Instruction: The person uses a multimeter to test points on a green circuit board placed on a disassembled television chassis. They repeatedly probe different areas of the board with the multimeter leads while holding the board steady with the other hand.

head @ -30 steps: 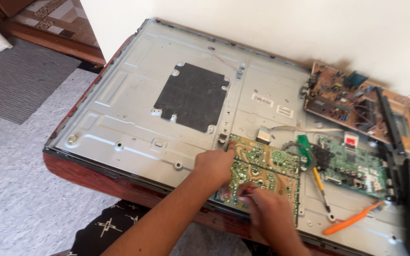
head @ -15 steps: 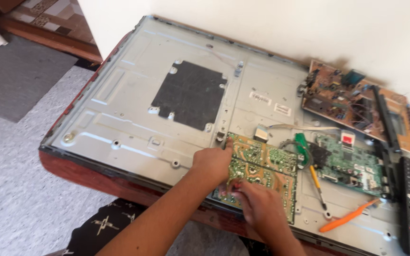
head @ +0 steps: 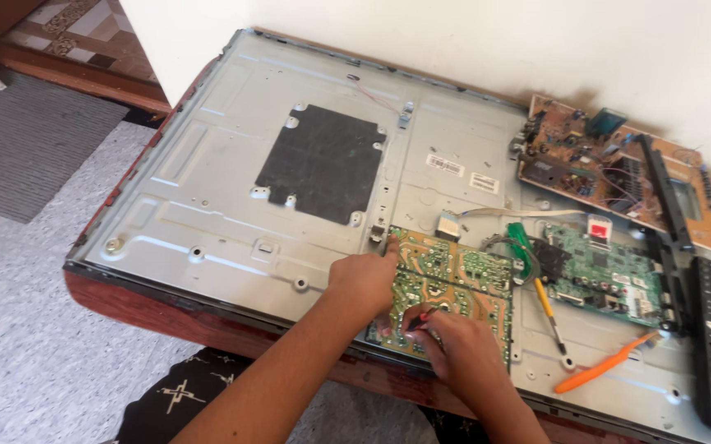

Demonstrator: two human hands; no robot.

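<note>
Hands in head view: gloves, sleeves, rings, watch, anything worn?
Nothing worn that shows. Left hand and right hand are bare, no gloves, no rings visible. Both forearms are bare up to the frame edge: no sleeves, watch or bands, no markings. Dark fabric with a white pattern sits below the arms, probably clothing at the lap.

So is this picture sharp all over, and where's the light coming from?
In the head view, soft daylight falls evenly; the wall looks washed out and bright. The metal back panel shows a mild sheen, no harsh glare. The left hand and right hand cast only faint shadows on the green circuit board. The hands look slightly soft; the edges bend a little.
</note>
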